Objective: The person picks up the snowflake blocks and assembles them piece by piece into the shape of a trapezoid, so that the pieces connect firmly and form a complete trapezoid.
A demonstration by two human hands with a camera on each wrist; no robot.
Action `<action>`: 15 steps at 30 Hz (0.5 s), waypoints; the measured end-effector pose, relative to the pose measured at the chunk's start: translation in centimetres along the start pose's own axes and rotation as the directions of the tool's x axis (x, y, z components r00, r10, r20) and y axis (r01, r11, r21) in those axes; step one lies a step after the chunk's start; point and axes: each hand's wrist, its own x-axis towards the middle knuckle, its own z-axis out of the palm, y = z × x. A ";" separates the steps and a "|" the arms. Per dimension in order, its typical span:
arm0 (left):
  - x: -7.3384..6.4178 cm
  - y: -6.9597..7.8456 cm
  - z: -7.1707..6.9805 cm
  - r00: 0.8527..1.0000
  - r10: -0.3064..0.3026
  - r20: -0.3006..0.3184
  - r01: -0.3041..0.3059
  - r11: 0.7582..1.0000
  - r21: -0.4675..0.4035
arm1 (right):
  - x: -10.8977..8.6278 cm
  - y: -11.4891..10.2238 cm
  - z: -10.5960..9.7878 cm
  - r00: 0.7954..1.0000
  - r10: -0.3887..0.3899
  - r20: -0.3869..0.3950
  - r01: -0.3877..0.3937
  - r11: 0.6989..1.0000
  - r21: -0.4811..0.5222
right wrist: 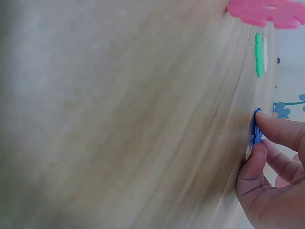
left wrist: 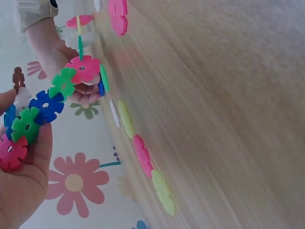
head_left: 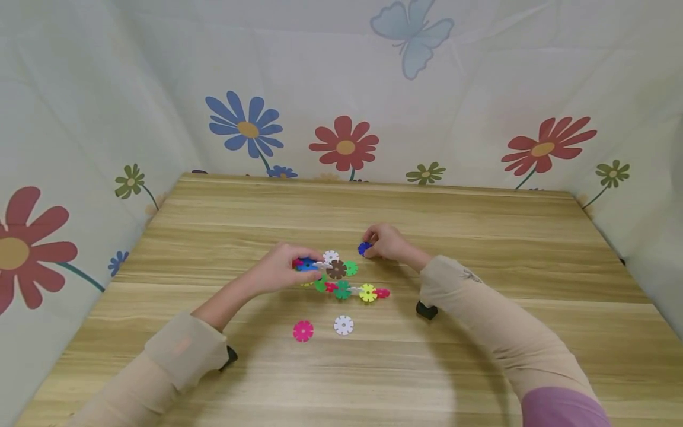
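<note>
My left hand (head_left: 277,270) grips a joined chain of notched plastic discs, pinching it near a blue disc (head_left: 306,265). The chain holds a brown disc (head_left: 336,270), a dark green disc (head_left: 342,290), a yellow disc (head_left: 368,293) and a pink end disc (head_left: 382,293). In the left wrist view, its green disc (left wrist: 25,125) lies against the fingers. To the right, my right hand (head_left: 389,242) pinches a single dark blue disc (right wrist: 257,126) between thumb and fingers, at the tabletop. Part of this disc is hidden by the fingertips.
On the wooden table (head_left: 480,225) lie a loose white disc (head_left: 331,257) and a light green disc (head_left: 350,268) between the hands. Closer to me are a pink disc (head_left: 303,331) and another white disc (head_left: 344,325). A flower-printed cloth (head_left: 299,65) stands behind the table.
</note>
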 end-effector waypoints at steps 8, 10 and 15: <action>0.1 0.0 0.2 1.000 -0.026 -0.004 0.026 1.000 -0.007 | -0.4 0.7 0.2 0.999 -0.038 -0.029 0.038 0.999 -0.001; 0.2 0.1 0.2 1.000 -0.030 -0.007 0.030 1.000 -0.011 | -0.7 0.9 0.1 0.997 -0.064 -0.038 0.064 0.998 0.014; 0.3 0.2 0.3 0.999 -0.050 -0.017 0.050 0.999 -0.009 | -1.7 1.4 -0.1 0.994 -0.107 -0.019 0.109 0.987 0.115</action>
